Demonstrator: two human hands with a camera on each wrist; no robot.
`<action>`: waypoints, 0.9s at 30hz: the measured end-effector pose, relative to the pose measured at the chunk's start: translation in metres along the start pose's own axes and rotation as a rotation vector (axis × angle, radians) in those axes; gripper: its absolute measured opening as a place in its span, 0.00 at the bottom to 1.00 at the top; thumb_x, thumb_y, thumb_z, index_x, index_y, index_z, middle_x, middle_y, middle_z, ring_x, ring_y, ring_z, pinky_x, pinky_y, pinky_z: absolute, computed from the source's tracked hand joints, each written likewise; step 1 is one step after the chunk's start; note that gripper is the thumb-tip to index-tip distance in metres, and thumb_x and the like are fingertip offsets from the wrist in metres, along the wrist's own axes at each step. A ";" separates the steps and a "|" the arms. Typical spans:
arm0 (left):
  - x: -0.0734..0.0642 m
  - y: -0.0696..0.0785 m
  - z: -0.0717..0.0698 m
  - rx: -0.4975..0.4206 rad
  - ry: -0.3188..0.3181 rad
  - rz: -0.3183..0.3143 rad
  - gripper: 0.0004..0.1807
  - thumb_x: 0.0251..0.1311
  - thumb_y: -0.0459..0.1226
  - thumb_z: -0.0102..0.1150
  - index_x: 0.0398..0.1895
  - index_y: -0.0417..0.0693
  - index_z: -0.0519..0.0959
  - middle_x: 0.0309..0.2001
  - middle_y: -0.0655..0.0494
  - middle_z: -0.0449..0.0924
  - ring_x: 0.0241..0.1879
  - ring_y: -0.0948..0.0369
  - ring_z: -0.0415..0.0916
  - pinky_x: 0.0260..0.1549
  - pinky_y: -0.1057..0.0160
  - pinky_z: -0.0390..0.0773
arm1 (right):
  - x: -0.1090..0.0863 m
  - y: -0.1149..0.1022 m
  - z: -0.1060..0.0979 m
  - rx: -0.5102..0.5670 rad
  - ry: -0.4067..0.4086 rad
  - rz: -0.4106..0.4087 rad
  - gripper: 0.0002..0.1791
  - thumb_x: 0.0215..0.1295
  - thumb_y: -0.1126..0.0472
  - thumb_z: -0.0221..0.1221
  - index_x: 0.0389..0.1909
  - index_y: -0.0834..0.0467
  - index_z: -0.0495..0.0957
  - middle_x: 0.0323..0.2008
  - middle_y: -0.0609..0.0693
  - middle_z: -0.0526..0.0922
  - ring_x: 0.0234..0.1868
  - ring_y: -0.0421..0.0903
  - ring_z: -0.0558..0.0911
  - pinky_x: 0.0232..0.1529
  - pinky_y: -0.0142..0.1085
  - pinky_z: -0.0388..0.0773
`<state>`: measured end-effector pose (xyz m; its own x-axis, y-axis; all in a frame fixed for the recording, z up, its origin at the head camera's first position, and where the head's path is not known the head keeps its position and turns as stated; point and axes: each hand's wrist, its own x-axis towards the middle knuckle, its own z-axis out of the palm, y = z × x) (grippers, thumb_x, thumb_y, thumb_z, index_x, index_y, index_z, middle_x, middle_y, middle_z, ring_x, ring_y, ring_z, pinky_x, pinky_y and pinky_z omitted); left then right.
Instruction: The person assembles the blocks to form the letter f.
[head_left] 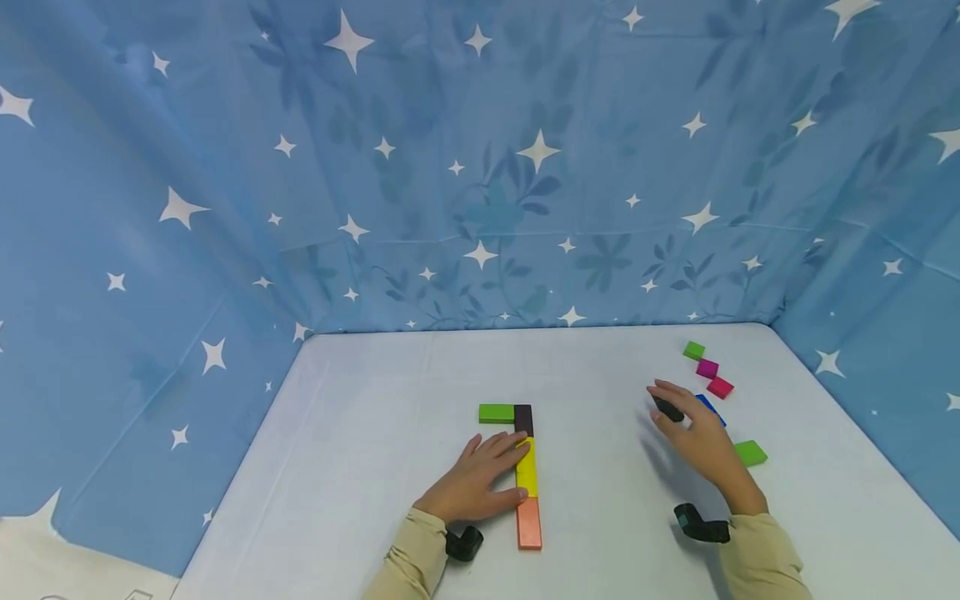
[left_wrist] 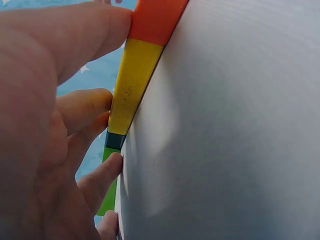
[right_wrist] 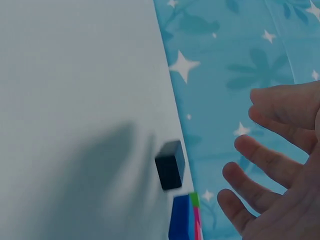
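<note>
A flat, bright yellow rectangular block (head_left: 527, 471), with small dark marks on one side face, lies on the white surface (head_left: 600, 525). A dark, near-black block (head_left: 524, 419) adjoins its far end, an orange-pink rectangular block (head_left: 529, 525) adjoins its near end, and a flat green rectangular block (head_left: 497, 413) lies beyond it to the left, butting against the dark one to form a corner. The person's left hand (head_left: 480, 482) rests against the yellow block from its left, fingers spread and fairly straight, the thumb at the joint with the orange-pink block. Well to the right of the yellow block, the right hand (head_left: 701, 437) hovers with fingers apart and gripping nothing, over a loose black oblong block (right_wrist: 171, 167) (the head view makes it look pinched, but the right wrist view shows it clear of the fingertips). A blue rectangular block (right_wrist: 180, 217) lies near that black one, also right of the yellow block, as does a second green block (head_left: 752, 453) beside the right wrist. Farther back on the yellow block's right stand a small red block (head_left: 721, 388), a magenta block (head_left: 707, 367) and a small green block (head_left: 693, 350), in a slanting line.
</note>
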<state>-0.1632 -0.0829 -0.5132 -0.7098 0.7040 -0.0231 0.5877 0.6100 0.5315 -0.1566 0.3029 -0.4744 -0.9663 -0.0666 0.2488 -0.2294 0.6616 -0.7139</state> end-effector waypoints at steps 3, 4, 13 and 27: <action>0.000 -0.001 0.000 -0.002 0.003 0.000 0.40 0.78 0.58 0.53 0.86 0.54 0.61 0.86 0.61 0.53 0.83 0.55 0.50 0.82 0.42 0.42 | -0.006 0.007 -0.013 -0.011 0.010 0.055 0.27 0.81 0.59 0.60 0.74 0.68 0.72 0.76 0.72 0.64 0.76 0.78 0.58 0.66 0.80 0.58; 0.000 -0.001 0.000 -0.003 0.003 0.001 0.40 0.78 0.58 0.53 0.86 0.54 0.61 0.86 0.61 0.53 0.83 0.55 0.50 0.82 0.42 0.42 | -0.008 0.010 -0.018 -0.017 0.010 0.082 0.29 0.81 0.58 0.60 0.75 0.68 0.70 0.77 0.73 0.62 0.77 0.78 0.57 0.66 0.81 0.56; 0.000 0.000 -0.001 -0.021 -0.005 -0.010 0.40 0.78 0.58 0.54 0.86 0.55 0.60 0.85 0.62 0.53 0.83 0.55 0.50 0.82 0.43 0.41 | -0.025 0.039 -0.054 -0.087 -0.091 0.279 0.48 0.76 0.50 0.65 0.84 0.66 0.52 0.81 0.78 0.43 0.77 0.83 0.43 0.60 0.88 0.50; 0.000 0.001 -0.002 -0.029 -0.003 0.002 0.39 0.78 0.58 0.54 0.86 0.54 0.61 0.85 0.60 0.54 0.83 0.53 0.50 0.81 0.41 0.42 | -0.043 0.076 -0.071 -0.135 -0.225 0.419 0.50 0.76 0.46 0.64 0.81 0.71 0.51 0.76 0.84 0.42 0.74 0.86 0.43 0.63 0.86 0.48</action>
<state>-0.1630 -0.0832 -0.5106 -0.7076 0.7062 -0.0250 0.5771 0.5980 0.5561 -0.1241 0.4092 -0.4923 -0.9769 0.0762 -0.1994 0.1871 0.7557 -0.6276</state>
